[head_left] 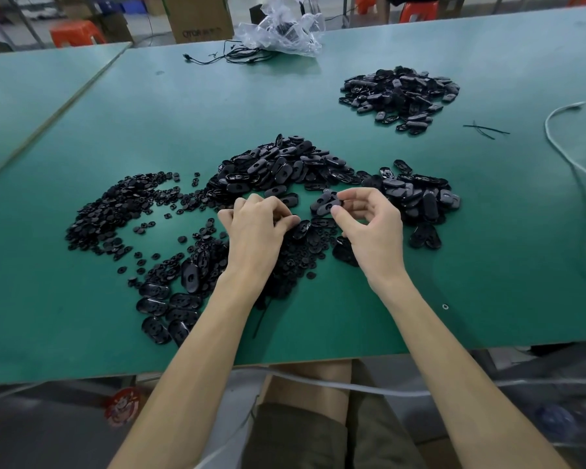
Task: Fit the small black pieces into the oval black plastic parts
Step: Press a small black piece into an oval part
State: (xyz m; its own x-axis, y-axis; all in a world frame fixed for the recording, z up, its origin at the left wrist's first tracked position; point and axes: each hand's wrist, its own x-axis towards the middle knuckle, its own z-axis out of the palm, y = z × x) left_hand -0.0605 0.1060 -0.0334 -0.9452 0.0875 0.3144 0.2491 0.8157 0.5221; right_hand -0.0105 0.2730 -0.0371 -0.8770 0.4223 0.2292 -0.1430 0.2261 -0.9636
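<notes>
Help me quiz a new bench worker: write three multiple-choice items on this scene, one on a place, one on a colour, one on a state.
1. Where is the clear bag? A) at the far end of the table B) on the person's lap C) inside a box
2. What colour is the table top? A) white B) green C) red
3. What is the right hand doing? A) lying flat B) pinching an oval part C) pulling a cable

Answers: 1 A, it lies crumpled by the far edge; 2 B, its bare surface is green; 3 B, thumb and fingertips close on it.
</notes>
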